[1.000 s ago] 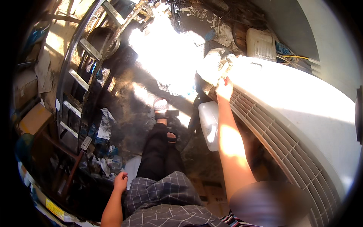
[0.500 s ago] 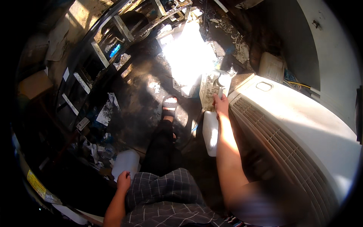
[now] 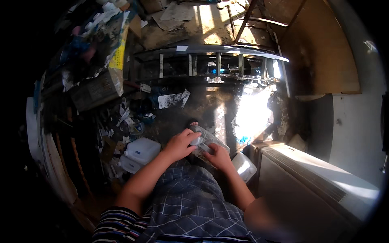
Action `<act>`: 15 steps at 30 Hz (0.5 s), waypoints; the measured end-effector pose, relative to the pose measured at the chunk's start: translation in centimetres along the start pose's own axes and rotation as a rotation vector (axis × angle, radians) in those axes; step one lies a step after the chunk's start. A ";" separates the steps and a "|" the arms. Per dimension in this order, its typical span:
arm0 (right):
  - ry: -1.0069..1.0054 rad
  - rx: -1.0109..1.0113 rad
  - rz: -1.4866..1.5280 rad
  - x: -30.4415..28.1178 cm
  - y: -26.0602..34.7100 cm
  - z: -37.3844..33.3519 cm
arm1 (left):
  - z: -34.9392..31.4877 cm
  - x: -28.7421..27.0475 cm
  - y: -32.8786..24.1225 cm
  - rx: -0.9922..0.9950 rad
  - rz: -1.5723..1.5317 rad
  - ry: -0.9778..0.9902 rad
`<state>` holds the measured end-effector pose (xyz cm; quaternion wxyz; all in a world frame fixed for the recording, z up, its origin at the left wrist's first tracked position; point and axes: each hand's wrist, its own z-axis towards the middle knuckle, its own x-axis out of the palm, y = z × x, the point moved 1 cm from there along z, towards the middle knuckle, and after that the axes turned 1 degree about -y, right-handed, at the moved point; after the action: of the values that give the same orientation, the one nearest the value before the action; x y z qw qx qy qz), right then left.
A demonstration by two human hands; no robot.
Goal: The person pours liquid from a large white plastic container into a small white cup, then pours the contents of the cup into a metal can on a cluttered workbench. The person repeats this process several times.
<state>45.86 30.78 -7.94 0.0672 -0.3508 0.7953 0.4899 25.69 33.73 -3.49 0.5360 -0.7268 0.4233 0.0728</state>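
Observation:
A dirty, see-through plastic jug (image 3: pixel 216 141) is held tilted in front of my body. My right hand (image 3: pixel 220 157) is closed round its handle. My left hand (image 3: pixel 179 145) has its fingers wrapped about the pale round cap (image 3: pixel 197 140) at the jug's top; the cap looks seated on the neck, though fingers hide part of it. To the right, just past my right forearm, is a white plastic jug (image 3: pixel 244 167). Left of my left forearm, whitish jugs (image 3: pixel 142 150) stand on the floor.
A long white grilled unit (image 3: pixel 304 172) runs along the right. Across the far side lies a metal ladder (image 3: pixel 189 65). Paper scraps and litter (image 3: pixel 125 115) cover the floor at left, beside a cluttered table (image 3: pixel 95 87). Bright sunlight falls on the floor ahead at right.
My right hand has brought the jug from beside the white unit to in front of my body. My left hand has come up from my side onto its cap. The view has turned left.

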 end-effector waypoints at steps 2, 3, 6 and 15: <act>0.112 -0.006 -0.087 1.3 4.5 0.1 | -3.4 -2.1 3.2 0.073 0.077 -0.106; 0.159 0.005 -0.129 2.3 6.7 0.2 | -4.9 -3.3 4.6 0.110 0.121 -0.144; 0.212 -0.087 -0.303 6.1 10.4 1.1 | -9.0 -6.6 7.1 -0.025 0.155 -0.086; 0.425 -0.357 -0.611 13.8 17.7 6.0 | -15.0 -7.9 15.7 -0.466 -0.130 -0.378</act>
<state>23.11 33.77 -4.20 -0.0184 -0.6703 0.5532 0.4943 4.56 24.30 -4.14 0.4277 -0.8294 0.2405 0.2672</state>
